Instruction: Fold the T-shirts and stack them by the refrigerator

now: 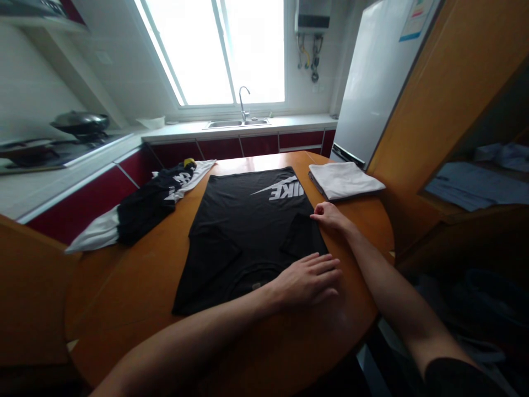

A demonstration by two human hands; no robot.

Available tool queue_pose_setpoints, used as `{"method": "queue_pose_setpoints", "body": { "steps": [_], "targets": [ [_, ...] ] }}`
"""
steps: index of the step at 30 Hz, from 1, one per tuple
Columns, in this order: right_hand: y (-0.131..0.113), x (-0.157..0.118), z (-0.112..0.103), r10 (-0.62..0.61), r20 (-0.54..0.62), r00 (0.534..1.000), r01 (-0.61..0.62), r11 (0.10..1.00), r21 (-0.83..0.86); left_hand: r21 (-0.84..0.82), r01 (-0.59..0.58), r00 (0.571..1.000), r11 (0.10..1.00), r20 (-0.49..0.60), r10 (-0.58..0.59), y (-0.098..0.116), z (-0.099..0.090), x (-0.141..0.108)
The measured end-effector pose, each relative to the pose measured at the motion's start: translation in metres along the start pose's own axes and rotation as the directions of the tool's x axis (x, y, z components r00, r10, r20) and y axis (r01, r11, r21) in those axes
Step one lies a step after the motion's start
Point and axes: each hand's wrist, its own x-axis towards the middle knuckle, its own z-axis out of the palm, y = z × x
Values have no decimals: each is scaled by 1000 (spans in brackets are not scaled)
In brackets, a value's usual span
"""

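A black T-shirt [248, 220] with a white Nike print lies spread on the wooden table, its collar toward me and both sleeves folded inward over the body. My left hand [309, 278] rests palm down near the shirt's shoulder on the right, fingers stretched out. Beside the shirt's right edge, my right hand [330, 215] has its thumb and fingers pinched together on the black fabric at the sleeve. Its fingertips meet the cloth, though the exact grip is small in view.
A folded white and dark garment [347, 181] lies at the table's [136, 298] back right. Crumpled black and white clothes [149, 207] hang over the left edge. Behind stand a counter with a sink [237, 124], a stove with a wok [80, 122] and a refrigerator [372, 77].
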Motion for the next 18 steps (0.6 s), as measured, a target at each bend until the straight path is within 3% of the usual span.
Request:
{"method": "queue_pose_setpoints", "body": {
  "steps": [1,3,6,9,13,15,18],
  "targets": [
    [0,0,0,12,-19,1000,-12,1000,15,37,111,993,993,-46,-109,-3,0,1],
    [-1,2,0,44,-84,996,-41,998,37,113,335,939,936,-124,-321,-12,1,1],
    [-10,1,1,61,-185,981,-55,998,37,186,508,862,841,-119,-493,-25,7,-3],
    [-26,-3,8,-7,-229,973,10,1000,15,206,534,844,820,-71,-532,-30,15,-7],
    [-40,-10,19,-111,-158,981,106,994,-38,199,543,840,816,-109,-532,-31,18,-7],
    [-40,-11,22,-105,-134,985,100,994,-40,167,510,859,844,-148,-490,-30,15,-5],
    [-33,-10,20,-88,-139,986,85,996,-32,84,358,925,930,-169,-341,-23,7,-2]
  ]
}}
